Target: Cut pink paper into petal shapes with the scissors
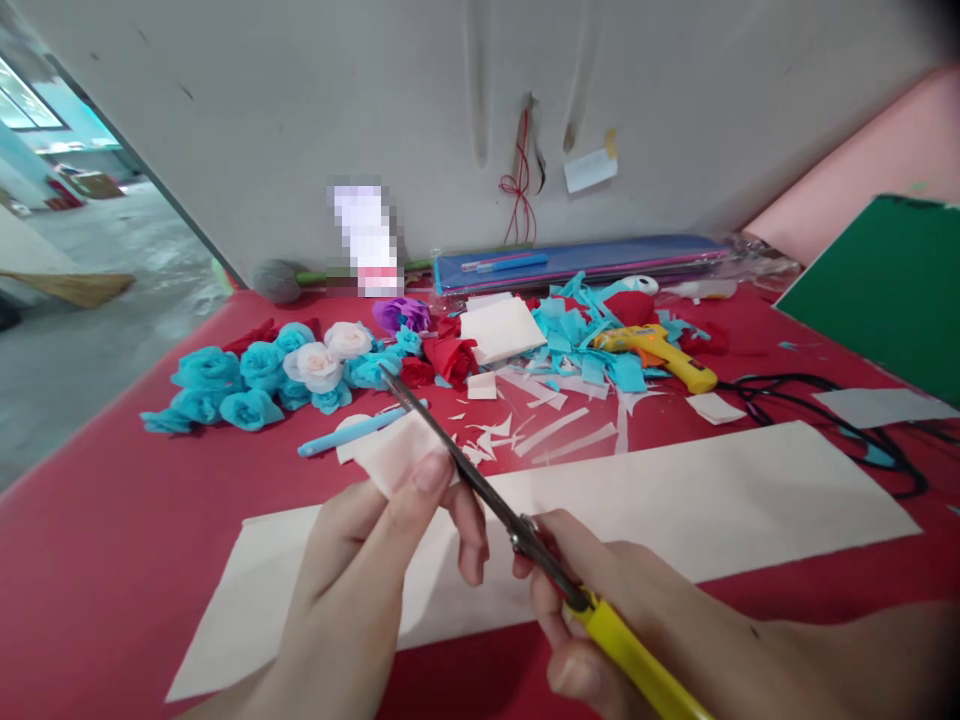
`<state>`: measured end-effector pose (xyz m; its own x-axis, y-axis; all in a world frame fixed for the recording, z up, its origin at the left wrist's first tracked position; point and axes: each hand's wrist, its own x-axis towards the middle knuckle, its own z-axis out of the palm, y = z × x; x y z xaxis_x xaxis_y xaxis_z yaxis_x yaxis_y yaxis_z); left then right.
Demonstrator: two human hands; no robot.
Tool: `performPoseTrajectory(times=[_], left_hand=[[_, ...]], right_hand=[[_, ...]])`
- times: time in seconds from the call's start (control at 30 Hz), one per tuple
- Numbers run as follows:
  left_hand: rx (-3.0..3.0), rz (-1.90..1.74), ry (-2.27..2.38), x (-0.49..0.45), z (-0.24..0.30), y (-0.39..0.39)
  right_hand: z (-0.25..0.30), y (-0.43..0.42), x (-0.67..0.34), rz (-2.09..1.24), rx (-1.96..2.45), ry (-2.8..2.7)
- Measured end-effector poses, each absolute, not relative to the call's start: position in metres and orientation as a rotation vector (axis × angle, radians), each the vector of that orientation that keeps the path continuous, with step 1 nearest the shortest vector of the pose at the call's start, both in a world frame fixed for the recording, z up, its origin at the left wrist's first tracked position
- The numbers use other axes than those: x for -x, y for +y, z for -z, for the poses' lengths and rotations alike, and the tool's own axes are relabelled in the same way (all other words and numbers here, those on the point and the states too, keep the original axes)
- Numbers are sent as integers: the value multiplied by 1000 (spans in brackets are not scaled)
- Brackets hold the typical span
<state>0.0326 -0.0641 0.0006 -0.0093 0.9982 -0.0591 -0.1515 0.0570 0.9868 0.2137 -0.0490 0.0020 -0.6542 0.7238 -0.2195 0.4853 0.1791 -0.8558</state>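
On the red table (97, 560) below a grey wall, lower centre, the left hand (352, 590) has its grip clamped on a pale paper piece (390, 450). The right hand (637, 620) has its grip closed round yellow-handled scissors (487, 495), seemingly mid-cut.

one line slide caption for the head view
The left hand pinches a folded pale pink paper piece while the right hand holds yellow-handled scissors against it, over a red table.
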Motion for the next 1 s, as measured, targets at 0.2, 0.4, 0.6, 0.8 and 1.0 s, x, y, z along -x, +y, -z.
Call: performPoseTrajectory(times=[0.2, 0.4, 0.6, 0.8, 1.0], left_hand=[[-1003, -1230, 1097, -35, -2, -65], [-973, -1232, 1093, -38, -5, -65], [-1040, -1203, 1151, -41, -4, -66], [-1023, -1199, 1092, -37, -8, -64], [-1047, -1223, 1038, -33, -15, -60]], right_hand=[[14, -49, -210, -1483, 1145, -2263], [18, -55, -210, -1416, 1126, -2249], [24, -55, -205, -1431, 1158, -2174], [14, -54, -201, -1560, 1078, -2103], [26, -55, -199, -1523, 1287, -2067]])
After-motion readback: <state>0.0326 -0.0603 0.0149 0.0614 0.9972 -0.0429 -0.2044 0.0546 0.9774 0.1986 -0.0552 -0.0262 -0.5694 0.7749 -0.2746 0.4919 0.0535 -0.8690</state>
